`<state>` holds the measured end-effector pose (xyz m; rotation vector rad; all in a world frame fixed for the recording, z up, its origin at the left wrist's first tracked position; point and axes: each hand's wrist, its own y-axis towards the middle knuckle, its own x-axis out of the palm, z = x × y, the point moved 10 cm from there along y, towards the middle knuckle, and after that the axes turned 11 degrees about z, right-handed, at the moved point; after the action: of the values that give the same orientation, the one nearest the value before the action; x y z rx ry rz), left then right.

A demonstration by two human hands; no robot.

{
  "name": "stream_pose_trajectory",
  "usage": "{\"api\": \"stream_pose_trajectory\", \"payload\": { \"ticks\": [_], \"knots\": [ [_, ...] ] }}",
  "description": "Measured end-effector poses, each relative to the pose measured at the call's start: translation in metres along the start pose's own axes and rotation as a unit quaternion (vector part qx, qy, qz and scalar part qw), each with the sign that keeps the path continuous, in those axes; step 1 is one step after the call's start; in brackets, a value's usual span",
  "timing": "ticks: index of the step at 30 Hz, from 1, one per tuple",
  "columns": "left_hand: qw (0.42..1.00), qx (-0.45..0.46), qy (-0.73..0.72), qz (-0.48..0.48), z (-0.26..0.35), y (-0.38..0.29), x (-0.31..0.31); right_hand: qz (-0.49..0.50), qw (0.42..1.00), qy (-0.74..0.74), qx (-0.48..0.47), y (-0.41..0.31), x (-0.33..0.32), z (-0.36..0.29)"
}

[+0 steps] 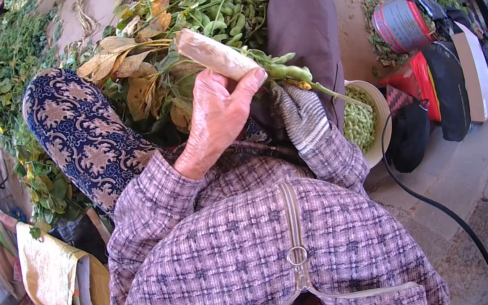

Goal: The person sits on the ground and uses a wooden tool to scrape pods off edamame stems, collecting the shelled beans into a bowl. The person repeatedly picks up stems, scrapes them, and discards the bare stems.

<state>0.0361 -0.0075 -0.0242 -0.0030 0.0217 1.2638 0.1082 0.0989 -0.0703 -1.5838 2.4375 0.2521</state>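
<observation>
My bare left hand (221,109) grips a short, pale wooden stick (216,53), thumb and fingers wrapped around its lower end. Close beside it, my right hand (301,111), in a striped knit glove, holds a green bean stalk (334,93). Plump green pods (291,72) on this stalk lie just right of the stick's end. A heap of cut bean plants (224,14), with pods and yellowed leaves, rests between and beyond my legs. Right of my gloved hand is a pale bucket (383,128) with many shelled green beans (358,120) in it.
More leafy plants (5,87) lie along the left, near a folded yellowish sack (48,273). At right are a tipped metal can (401,25), a red bag (423,80), a black bag (450,90) and an upright cardboard piece (476,73). A black cable (443,208) curves over the paving.
</observation>
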Motion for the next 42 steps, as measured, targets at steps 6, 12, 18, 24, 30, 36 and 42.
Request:
{"api": "stream_pose_trajectory", "payload": {
  "ticks": [6, 12, 18, 24, 30, 36, 42],
  "knots": [
    [0.988, -0.095, -0.125, -0.010, -0.014, 0.003, -0.006, -0.040, 0.943, 0.251, 0.215, -0.008, 0.007, 0.024],
    [1.000, -0.003, 0.001, -0.005, 0.001, 0.000, -0.005, -0.017, 0.939, 0.196, 0.281, -0.005, 0.011, 0.023],
    [0.999, 0.000, 0.036, -0.019, -0.002, -0.003, -0.002, -0.003, 0.944, 0.152, 0.294, -0.001, 0.011, 0.032],
    [0.980, 0.168, 0.090, -0.052, 0.039, -0.005, 0.006, -0.057, 0.956, 0.193, 0.213, 0.001, 0.020, 0.047],
    [0.953, 0.254, 0.116, -0.118, 0.039, -0.010, 0.039, -0.022, 0.983, 0.162, 0.087, 0.003, 0.012, 0.031],
    [0.971, 0.199, 0.106, -0.084, 0.027, -0.001, 0.024, -0.101, 0.989, 0.039, 0.102, -0.008, 0.007, 0.016],
    [0.969, 0.195, 0.120, -0.096, 0.026, -0.002, 0.018, -0.119, 0.890, 0.299, 0.323, -0.026, 0.004, 0.024]
  ]
}}
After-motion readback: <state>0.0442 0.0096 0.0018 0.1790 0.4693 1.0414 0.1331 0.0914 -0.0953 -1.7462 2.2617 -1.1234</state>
